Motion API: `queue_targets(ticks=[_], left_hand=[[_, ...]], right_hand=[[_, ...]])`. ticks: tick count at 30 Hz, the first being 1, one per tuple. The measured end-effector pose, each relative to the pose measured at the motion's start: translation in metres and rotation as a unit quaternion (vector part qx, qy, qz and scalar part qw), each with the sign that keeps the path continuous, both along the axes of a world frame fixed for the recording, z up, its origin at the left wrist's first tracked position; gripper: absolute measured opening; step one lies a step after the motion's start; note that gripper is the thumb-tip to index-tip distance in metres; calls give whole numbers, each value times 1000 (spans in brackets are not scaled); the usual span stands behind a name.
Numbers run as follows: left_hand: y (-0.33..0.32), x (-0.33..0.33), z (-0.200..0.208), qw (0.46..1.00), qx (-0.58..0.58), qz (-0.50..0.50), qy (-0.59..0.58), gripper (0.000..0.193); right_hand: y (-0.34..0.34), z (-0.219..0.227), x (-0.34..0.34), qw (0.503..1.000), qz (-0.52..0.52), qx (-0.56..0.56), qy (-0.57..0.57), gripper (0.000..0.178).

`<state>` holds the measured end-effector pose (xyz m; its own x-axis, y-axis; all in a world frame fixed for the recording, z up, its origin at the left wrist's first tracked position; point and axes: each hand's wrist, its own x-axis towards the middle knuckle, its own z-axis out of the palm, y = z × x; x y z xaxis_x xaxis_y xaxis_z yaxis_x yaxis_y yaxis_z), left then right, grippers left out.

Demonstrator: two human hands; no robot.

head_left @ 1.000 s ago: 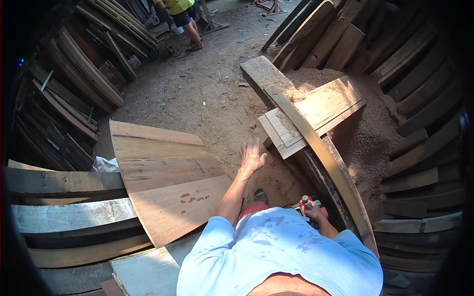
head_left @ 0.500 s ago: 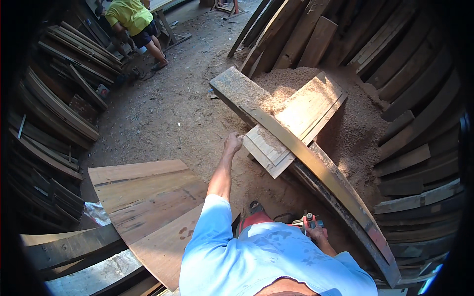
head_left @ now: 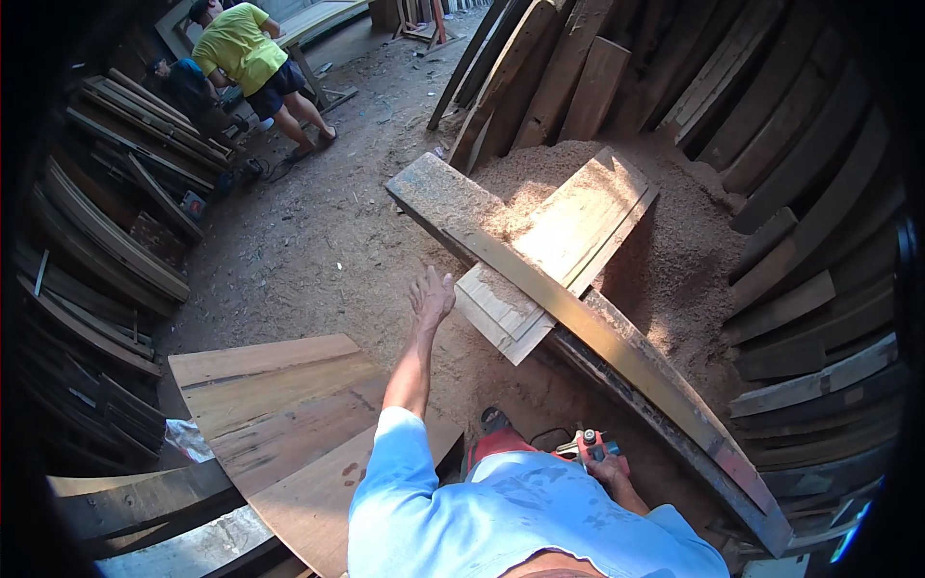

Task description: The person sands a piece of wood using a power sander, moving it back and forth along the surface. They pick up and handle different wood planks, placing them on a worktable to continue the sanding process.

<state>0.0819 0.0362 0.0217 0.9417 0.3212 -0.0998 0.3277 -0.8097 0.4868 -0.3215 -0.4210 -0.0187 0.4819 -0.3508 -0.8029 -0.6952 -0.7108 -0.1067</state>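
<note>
My left hand [head_left: 433,295] is open, fingers spread, just left of the near end of a pale wooden board [head_left: 501,313]. A small gap seems to part the hand from the board. This board passes under a long heavy beam [head_left: 597,323], and its sunlit far part [head_left: 588,217] shows beyond. Low in the view, beside my body, my right hand [head_left: 607,469] is closed round a red electric planer [head_left: 590,446] with a round knob on top. Part of the planer is hidden by my hand and shirt.
A joined panel of planks [head_left: 279,395] lies at the left. Shavings [head_left: 674,279] are heaped beyond the beam. Timber planks [head_left: 800,250] line the right side, with more stacked planks [head_left: 116,231] at the left. A person in a yellow shirt [head_left: 239,46] bends at the far left.
My left hand has let go of the board's near end and moved slightly left, its fingers spreading. The planer stays in my right hand. The view has shifted slightly.
</note>
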Motion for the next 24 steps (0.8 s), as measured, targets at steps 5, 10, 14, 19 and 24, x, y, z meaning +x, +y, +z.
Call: queue_targets(ticks=[5,10,14,19,24], left_hand=[[-51,-34,-18,988,86,-122,44,86],[-70,-34,-8,987,95,-104,80,89],[-71,-32,-5,984,94,-100,117,91],[-73,-20,-11,983,120,-72,120,91],[-97,-7,-50,982,163,-48,81,85]], right_hand=[[-1,24,-5,990,-113,80,-12,64],[-50,-27,-48,982,-186,45,-11,38],[-64,-18,-66,949,-302,50,-68,28],[-86,-28,-89,906,-414,65,-57,29],[-129,-104,-159,860,-494,57,-116,29]])
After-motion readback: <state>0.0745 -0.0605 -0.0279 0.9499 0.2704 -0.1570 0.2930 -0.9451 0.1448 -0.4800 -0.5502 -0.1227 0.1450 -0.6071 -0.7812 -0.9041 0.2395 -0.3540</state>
